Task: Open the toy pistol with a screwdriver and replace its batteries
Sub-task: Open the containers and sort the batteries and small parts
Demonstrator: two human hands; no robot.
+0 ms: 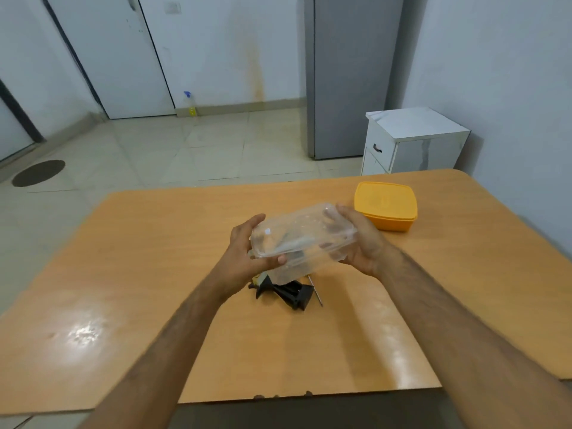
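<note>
Gripped clear lidded box [301, 239] at both ends, left hand [244, 258] and right hand [360, 239] fingers curled round it, above toy pistol [288, 292] mid-worktop [154, 274], well clear of edges

From my feed, a wooden table [154, 274] spreads under and around both hands. Beyond them lies a pale tiled floor [185, 150] with a dark round mat [38, 173] far off to the left. Straight ahead I see a stained white wall [232, 51] and a white door [117, 57]. Ahead to the right stand a grey fridge [349, 75] and a small white cabinet [414, 140].
</note>
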